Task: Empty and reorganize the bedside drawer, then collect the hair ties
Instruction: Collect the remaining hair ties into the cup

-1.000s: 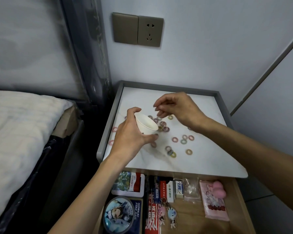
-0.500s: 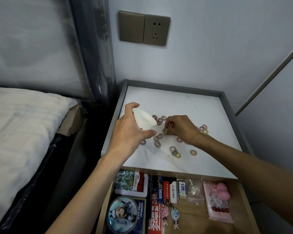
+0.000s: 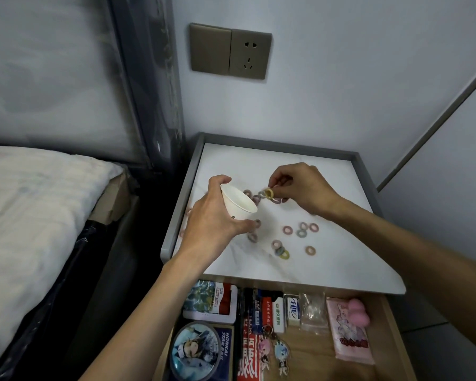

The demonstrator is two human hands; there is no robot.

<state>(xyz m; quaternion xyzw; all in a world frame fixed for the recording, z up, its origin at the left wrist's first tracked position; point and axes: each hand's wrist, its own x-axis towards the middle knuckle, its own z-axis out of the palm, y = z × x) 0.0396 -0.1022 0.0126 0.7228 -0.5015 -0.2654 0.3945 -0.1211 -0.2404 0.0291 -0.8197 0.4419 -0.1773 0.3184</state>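
The left hand (image 3: 215, 221) grips a white paper cup (image 3: 238, 204), thumb on the far side and fingers curled round the near side. The cup is tilted so its mouth faces the right hand (image 3: 300, 188). That hand pinches a yellow hair tie (image 3: 269, 193) between thumb and forefinger, with the other fingers curled in, and holds it just beside the cup's rim, between the two hands.

More hair ties lie on the marble-topped table (image 3: 327, 268). A small cluster (image 3: 254, 198) sits under the pinched tie, beyond the cup. Two ties (image 3: 252, 236) lie just beside the left hand's fingertips. On the near side of the right wrist are a pink one (image 3: 287, 230), a grey-green one (image 3: 301, 232) and a little heap (image 3: 280, 250). Left of the left hand, two faint pink ties (image 3: 183, 232) lie near the table's edge.

Below both forearms the drawer (image 3: 393, 334) stands open, holding a round tin (image 3: 194, 350), boxes, keychains (image 3: 272, 353) and a pink packet (image 3: 351, 334).
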